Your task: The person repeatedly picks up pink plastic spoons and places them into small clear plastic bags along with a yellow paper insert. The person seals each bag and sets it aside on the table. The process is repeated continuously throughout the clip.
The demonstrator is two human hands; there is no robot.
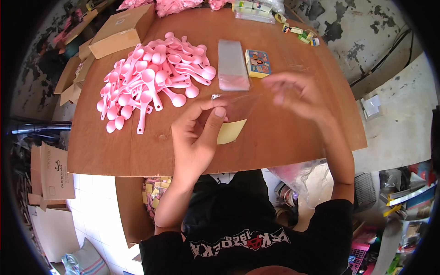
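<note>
Between the thumb and fingers of my left hand point(199, 126) is a small clear plastic bag point(243, 106). A pale yellow card point(231, 132) shows at the bag's lower part, and a bit of pink shows beside my thumb. My right hand point(293, 94) is raised to the right of the bag, its fingers smeared by motion. Just beyond the hands lie a stack of clear plastic bags point(233, 64) and a small yellow and blue box point(258, 63). A large heap of pink measuring spoons point(149, 75) spreads over the left of the table.
The brown wooden table point(123, 158) has a curved near edge. At its back are a cardboard box point(123, 32), pink bundles point(176, 5) and small tape rolls point(302, 35). Below the edge, a carton holds packed yellow-and-pink pieces point(156, 190); a clear plastic sack point(302, 176) hangs at right.
</note>
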